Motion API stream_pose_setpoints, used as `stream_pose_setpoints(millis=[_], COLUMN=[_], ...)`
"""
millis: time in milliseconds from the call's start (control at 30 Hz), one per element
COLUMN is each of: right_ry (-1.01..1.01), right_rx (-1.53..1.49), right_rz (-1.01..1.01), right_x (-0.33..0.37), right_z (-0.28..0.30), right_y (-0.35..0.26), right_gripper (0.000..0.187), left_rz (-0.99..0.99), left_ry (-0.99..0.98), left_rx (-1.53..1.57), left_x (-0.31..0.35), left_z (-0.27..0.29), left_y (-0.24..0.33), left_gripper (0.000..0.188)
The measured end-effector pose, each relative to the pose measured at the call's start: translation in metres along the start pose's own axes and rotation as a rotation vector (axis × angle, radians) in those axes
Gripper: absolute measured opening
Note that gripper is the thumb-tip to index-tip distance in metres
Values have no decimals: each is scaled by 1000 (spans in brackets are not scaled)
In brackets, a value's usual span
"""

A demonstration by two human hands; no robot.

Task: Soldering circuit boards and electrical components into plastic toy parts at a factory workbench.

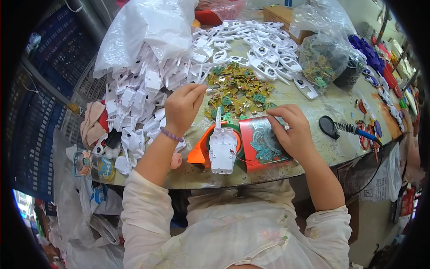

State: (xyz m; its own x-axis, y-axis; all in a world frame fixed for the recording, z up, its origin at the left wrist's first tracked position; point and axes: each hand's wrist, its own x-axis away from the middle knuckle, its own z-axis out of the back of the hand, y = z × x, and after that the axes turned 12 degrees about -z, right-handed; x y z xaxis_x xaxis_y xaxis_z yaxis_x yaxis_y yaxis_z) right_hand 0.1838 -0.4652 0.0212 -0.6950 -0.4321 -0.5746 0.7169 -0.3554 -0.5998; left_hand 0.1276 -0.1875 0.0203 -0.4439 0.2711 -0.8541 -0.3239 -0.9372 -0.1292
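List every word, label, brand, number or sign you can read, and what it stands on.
No text is clear enough to quote.
Hanging plastic bag, right: dark print, square mark, too small to read.
Blue-and-white packet, lower left: blurred.
Cardboard box, back: markings unclear.

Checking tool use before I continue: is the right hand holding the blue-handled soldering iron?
No, the blue-handled soldering iron sits in its coiled holder, apart from the right hand.
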Motion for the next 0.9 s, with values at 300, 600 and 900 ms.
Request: stream_pose_setpoints(millis=[300, 600, 900], right_ry=[-482, -353, -366], right_rx=[-964, -986, -482], right_rz=[-783, -617, -443], right_x=[-12, -2, 6], right_z=[7, 11, 15], right_y=[-41, -27, -9], right_gripper=[34, 33, 28], left_rz=[-418, 120, 125], left_ry=[133, -450, -658], left_rx=[69, 1135, 1089], left_x=[-19, -24, -30], left_z=[39, 68, 23], left_y=[66, 91, 54], left_gripper=[28, 11, 20])
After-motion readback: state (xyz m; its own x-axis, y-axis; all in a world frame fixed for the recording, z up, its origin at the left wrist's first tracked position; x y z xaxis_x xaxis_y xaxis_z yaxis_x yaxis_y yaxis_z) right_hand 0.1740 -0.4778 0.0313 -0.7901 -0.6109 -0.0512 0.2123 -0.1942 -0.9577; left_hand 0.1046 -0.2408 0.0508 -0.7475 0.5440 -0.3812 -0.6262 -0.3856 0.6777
